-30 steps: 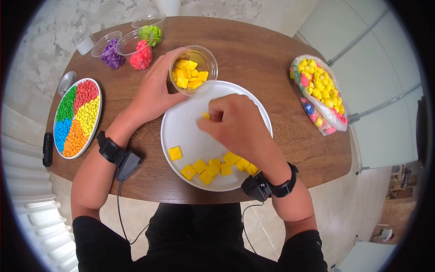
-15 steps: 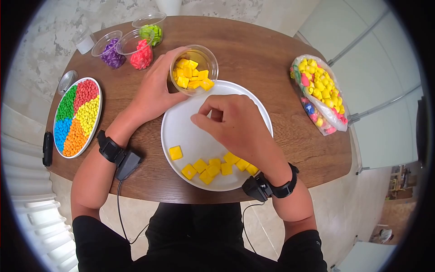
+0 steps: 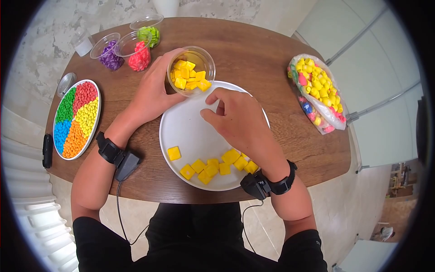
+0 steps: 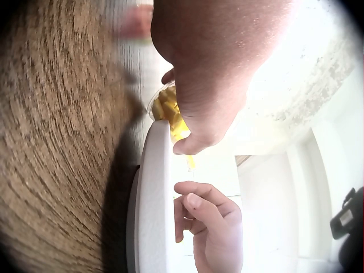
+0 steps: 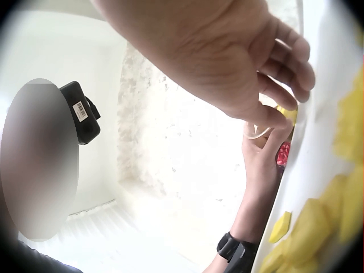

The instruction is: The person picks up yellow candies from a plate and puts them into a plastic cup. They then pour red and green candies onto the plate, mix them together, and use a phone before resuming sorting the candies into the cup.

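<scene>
In the head view my left hand (image 3: pixel 153 93) holds a clear plastic cup (image 3: pixel 198 55) at the far left rim of a round white plate (image 3: pixel 183 129), fingers and thumb wrapped about its side. Inside lie several flat yellow squares (image 3: pixel 185 72). My right hand (image 3: pixel 238 118) hovers over the plate, just below the cup, with thumb and forefinger apart and nothing between them. More yellow squares (image 3: pixel 174 153) are scattered along the plate's near side. The right wrist view shows my right hand (image 5: pixel 244 62) with its fingers loosely bent.
Cups of purple pieces (image 3: pixel 110 58), pink pieces (image 3: pixel 139 58) and green pieces (image 3: pixel 150 36) stand at the back left. An oval dish (image 3: pixel 100 109) of coloured candies sits at left. A plastic bag (image 3: pixel 333 119) with yellow and pink pieces lies at right.
A yellow square pinched in my right hand has gone into the cup, where an extra one lies near the rim. My right thumb and forefinger have since parted. The left hand keeps its hold.
</scene>
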Demonstrator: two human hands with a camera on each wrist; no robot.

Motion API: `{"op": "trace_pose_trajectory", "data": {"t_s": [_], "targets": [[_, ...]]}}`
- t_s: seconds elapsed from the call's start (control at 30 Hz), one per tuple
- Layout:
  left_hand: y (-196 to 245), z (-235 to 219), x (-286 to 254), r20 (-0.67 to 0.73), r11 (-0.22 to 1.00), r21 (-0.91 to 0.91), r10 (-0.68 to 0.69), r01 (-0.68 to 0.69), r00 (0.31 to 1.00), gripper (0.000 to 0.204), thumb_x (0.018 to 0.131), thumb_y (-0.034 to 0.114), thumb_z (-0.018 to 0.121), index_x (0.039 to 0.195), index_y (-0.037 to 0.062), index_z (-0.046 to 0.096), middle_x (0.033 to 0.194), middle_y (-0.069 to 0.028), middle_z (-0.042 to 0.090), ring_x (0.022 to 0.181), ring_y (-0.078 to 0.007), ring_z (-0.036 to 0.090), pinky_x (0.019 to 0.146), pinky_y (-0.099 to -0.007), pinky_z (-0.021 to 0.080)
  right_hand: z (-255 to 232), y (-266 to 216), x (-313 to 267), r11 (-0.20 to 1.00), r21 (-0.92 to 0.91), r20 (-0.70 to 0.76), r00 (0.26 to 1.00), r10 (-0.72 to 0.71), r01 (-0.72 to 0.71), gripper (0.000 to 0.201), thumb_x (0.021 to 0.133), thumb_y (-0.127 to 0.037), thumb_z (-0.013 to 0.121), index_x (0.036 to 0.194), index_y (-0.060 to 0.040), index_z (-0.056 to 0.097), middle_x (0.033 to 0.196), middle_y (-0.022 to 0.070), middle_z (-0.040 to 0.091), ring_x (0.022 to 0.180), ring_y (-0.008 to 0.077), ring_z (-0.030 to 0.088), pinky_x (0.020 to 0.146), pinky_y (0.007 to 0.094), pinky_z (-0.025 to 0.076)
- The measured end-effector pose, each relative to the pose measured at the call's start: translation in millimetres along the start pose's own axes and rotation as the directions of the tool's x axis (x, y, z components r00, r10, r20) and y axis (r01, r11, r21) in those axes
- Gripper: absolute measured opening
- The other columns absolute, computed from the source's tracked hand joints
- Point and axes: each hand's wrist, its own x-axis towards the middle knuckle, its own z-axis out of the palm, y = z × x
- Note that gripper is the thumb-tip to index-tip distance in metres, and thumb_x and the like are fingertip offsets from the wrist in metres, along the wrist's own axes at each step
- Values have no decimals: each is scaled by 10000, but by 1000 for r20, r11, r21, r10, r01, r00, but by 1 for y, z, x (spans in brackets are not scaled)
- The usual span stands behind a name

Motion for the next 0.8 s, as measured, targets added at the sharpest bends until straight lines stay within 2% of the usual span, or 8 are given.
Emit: {"op": "trace_pose_trajectory", "data": {"t_s": [0.13, 0.37, 0.47, 0.5, 0.53, 0.6, 0.63, 0.8], "targets": [[-1, 0, 0, -5, 1000, -16, -8, 8, 1000, 874, 719, 47, 825, 1510, 60, 456, 1407, -185, 579, 1337, -359, 556, 1150, -435, 439, 1, 1, 2, 1000, 9, -50, 999, 12, -12, 404, 911, -233, 720, 1233, -2, 637, 867, 214, 731, 854, 366, 722, 814, 450, 551], [2, -1, 0, 10, 999, -30, -16, 16, 1000, 869, 718, 46, 832, 1503, 41, 460, 1422, -189, 575, 1350, -352, 554, 1159, -430, 431, -6, -5, 3, 995, 34, 25, 996, 90, -91, 404, 903, -230, 730, 1215, -22, 578, 844, 214, 720, 859, 394, 717, 802, 475, 547], [1, 1, 1, -1, 999, -29, 34, -34, 999, 861, 719, 30, 825, 1501, 31, 464, 1429, -181, 575, 1357, -332, 554, 1167, -419, 423, 5, 6, 3, 999, 46, -58, 998, -23, 26, 445, 882, -239, 750, 1214, -23, 548, 857, 233, 712, 886, 426, 712, 778, 514, 543], [0, 2, 0, 3, 998, -69, -4, 4, 1000, 858, 720, 24, 823, 1500, 29, 466, 1432, -172, 574, 1362, -316, 552, 1172, -412, 418, 8, 8, 2, 997, 45, -76, 995, -64, 67, 478, 868, -225, 754, 1235, -2, 544, 884, 244, 713, 885, 433, 708, 781, 520, 546], [-2, 3, 0, 11, 993, -111, -37, 38, 999, 854, 721, 17, 821, 1498, 28, 468, 1436, -163, 574, 1366, -299, 549, 1177, -405, 412, 18, 18, 3, 989, 60, -149, 981, -123, 133, 448, 885, -269, 719, 1262, -88, 557, 776, 151, 677, 770, 370, 693, 723, 494, 527], [-1, 3, 1, 28, 987, -152, -51, 54, 998, 847, 736, 24, 826, 1501, 22, 463, 1455, -137, 562, 1375, -264, 539, 1183, -400, 407, 21, 21, 2, 978, 121, -140, 978, -156, 173, 516, 875, -259, 715, 1324, -68, 547, 942, 251, 712, 895, 455, 693, 810, 534, 543], [-2, 3, 0, 21, 987, -139, -81, 84, 996, 845, 746, 30, 824, 1506, 19, 456, 1462, -139, 557, 1371, -265, 542, 1180, -399, 411, 21, 21, 2, 972, 159, -111, 982, -156, 172, 578, 869, -246, 713, 1371, -29, 528, 989, 271, 713, 945, 457, 694, 841, 534, 546], [0, 4, 2, 42, 974, -198, -108, 114, 993, 851, 752, 32, 819, 1514, 11, 439, 1449, -141, 557, 1352, -258, 546, 1177, -398, 403, 25, 16, 3, 962, 122, -179, 959, -219, 243, 592, 850, -165, 713, 1374, 33, 522, 958, 273, 713, 921, 450, 700, 841, 531, 552]]}}
